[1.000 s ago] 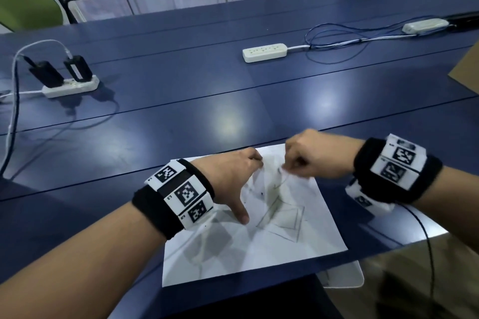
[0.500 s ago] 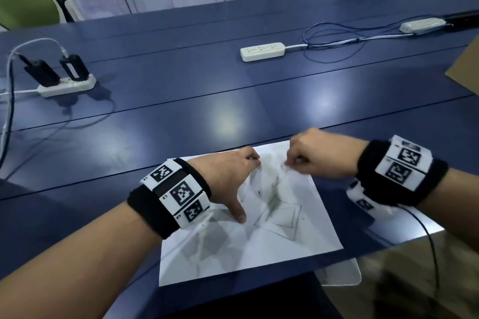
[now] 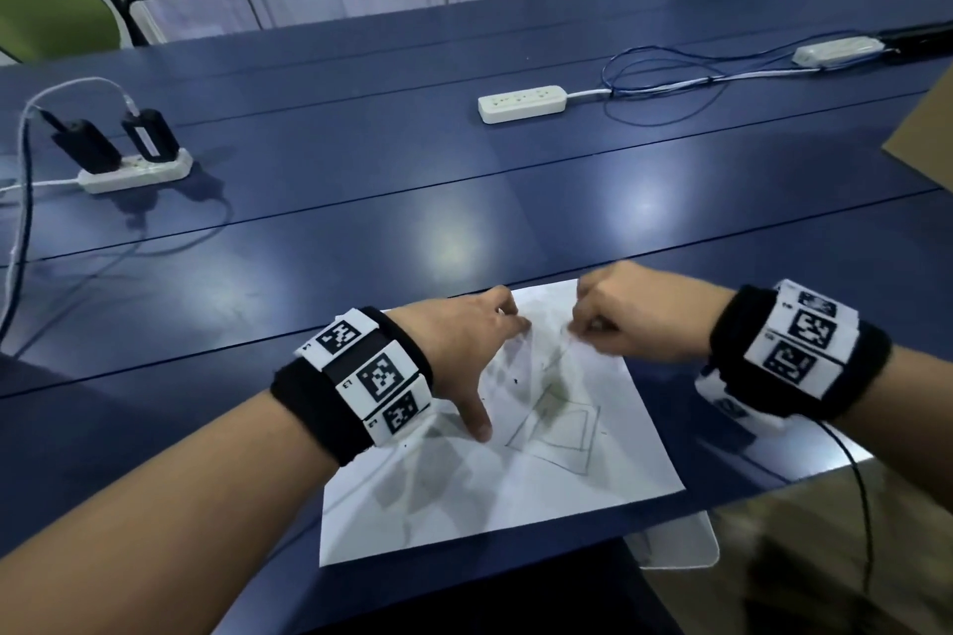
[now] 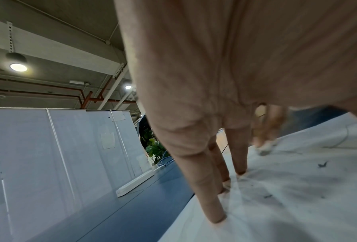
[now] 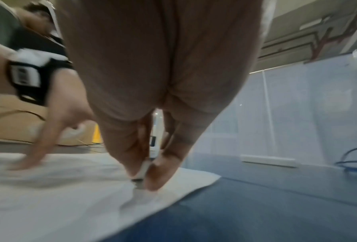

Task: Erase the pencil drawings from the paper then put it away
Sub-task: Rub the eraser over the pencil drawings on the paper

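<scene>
A white sheet of paper (image 3: 515, 490) with pencil squares and grey smudges lies at the near edge of the blue table (image 3: 412, 201). My left hand (image 3: 464, 351) presses on the paper's left half, fingers straight and spread, fingertips (image 4: 218, 218) on the sheet. My right hand (image 3: 619, 325) is at the paper's far edge and pinches a small white eraser (image 5: 141, 172) between thumb and fingers, its tip on the paper (image 5: 49, 188). Dark eraser crumbs (image 4: 322, 164) lie on the sheet.
A white power strip (image 3: 521, 103) with blue and white cables lies mid-table. Another strip (image 3: 136, 173) with two black adapters sits far left. A brown cardboard corner (image 3: 923, 144) shows at the right edge. A clear plastic sheet (image 3: 680, 541) overhangs below the table's near edge.
The right hand with the eraser has shifted slightly over the paper's far edge in a rubbing motion. The left hand has kept pressing in place.
</scene>
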The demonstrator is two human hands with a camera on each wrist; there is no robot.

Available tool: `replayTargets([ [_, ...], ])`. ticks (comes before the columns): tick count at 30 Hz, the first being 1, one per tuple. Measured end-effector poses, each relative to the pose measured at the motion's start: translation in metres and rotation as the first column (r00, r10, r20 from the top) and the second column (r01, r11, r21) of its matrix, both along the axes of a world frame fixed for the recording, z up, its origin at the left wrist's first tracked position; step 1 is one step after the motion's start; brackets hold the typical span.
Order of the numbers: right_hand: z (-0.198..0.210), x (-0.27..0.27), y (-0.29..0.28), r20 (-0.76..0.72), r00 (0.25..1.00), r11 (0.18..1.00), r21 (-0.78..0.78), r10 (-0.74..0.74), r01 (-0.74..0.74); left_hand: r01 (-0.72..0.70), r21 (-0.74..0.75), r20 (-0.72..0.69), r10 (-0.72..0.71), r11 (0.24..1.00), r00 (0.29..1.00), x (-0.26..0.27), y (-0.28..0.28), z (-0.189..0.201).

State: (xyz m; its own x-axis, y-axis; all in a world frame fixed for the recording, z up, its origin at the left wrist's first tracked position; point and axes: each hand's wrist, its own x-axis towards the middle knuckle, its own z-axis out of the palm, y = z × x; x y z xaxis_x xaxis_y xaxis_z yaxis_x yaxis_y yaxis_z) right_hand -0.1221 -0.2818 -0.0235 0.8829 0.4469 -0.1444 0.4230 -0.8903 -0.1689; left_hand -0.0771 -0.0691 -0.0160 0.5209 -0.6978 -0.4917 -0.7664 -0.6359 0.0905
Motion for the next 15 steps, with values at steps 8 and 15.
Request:
replayTargets([
  [8,0.001,0.004,-0.005,0.003,0.998,0.997,-0.008,-0.071,0.071,-0.001,0.016,-0.003,0.001,1.0,1.0,-0.001,-0.001,-0.001],
  [15,0.004,-0.001,0.002,-0.046,0.999,1.0,-0.005,-0.022,0.021,-0.001,0.018,0.0,0.001,1.0,1.0,0.0,-0.002,-0.001],
])
